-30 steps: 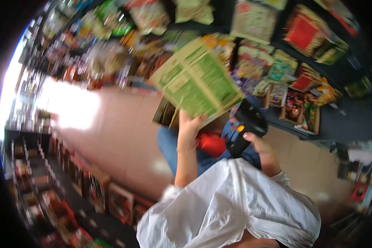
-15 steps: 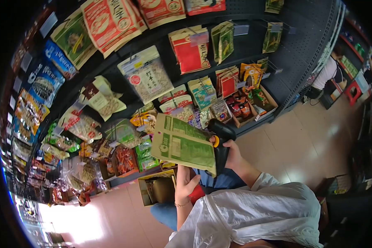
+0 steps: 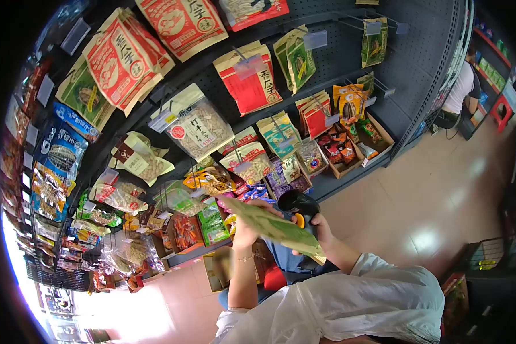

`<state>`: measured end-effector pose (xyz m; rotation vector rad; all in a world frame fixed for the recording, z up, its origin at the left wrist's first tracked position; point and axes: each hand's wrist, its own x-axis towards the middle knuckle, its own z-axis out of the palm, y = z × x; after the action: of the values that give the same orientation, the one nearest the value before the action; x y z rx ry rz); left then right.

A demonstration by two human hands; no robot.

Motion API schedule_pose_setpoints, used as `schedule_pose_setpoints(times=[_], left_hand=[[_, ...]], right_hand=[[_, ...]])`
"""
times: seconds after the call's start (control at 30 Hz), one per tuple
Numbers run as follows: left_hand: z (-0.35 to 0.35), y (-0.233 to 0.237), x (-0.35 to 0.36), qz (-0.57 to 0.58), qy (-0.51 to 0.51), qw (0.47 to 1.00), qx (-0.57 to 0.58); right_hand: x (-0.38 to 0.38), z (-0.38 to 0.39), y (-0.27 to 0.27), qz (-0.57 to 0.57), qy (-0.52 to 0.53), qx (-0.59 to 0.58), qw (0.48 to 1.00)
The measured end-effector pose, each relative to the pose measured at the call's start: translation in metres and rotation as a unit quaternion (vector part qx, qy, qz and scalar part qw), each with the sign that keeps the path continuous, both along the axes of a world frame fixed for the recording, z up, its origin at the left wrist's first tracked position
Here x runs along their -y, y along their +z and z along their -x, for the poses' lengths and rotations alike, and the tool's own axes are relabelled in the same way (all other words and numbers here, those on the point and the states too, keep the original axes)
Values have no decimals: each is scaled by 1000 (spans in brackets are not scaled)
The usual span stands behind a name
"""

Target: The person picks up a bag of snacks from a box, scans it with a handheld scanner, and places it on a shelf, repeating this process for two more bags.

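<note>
My left hand [image 3: 246, 230] grips a green and tan snack bag [image 3: 278, 230] near its upper left end, with fingers reaching over the far side. The bag is tilted so that its face appears narrow, and its print is blurred. Wrapped round a black handheld barcode scanner [image 3: 297, 202] with a yellow trigger is my right hand [image 3: 325, 232]. The scanner sits just behind the bag, which hides much of its handle.
Hooks on the dark pegboard shelf hold red seed bags [image 3: 247, 80] and a clear-front seed bag [image 3: 196, 123]. Below are cartons of small packets [image 3: 378, 135] and an open box [image 3: 215, 274] on the floor. Another person [image 3: 457, 94] is at the far right, beyond the tiled floor [image 3: 395, 200].
The bag has turned from its broad face to a narrow, slanted view. My left hand has moved up from below it to its left end. The right hand still holds the scanner.
</note>
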<state>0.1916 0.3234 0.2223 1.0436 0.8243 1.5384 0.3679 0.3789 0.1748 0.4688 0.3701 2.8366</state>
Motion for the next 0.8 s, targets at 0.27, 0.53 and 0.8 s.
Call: schedule_pose_setpoints(times=[0.27,0.53,0.8], left_hand=[[-11,60,-81,59,246,957,-142],[-10,65,-210,8,139,944,-300],[-34,73,-285,21,97,967,-236]], right_hand=[[-49,-35,2,-50,-12,102,993],[-83,-69,-13,12,-108,109,988],[-109,-102,-4,-20,-160,158,974]])
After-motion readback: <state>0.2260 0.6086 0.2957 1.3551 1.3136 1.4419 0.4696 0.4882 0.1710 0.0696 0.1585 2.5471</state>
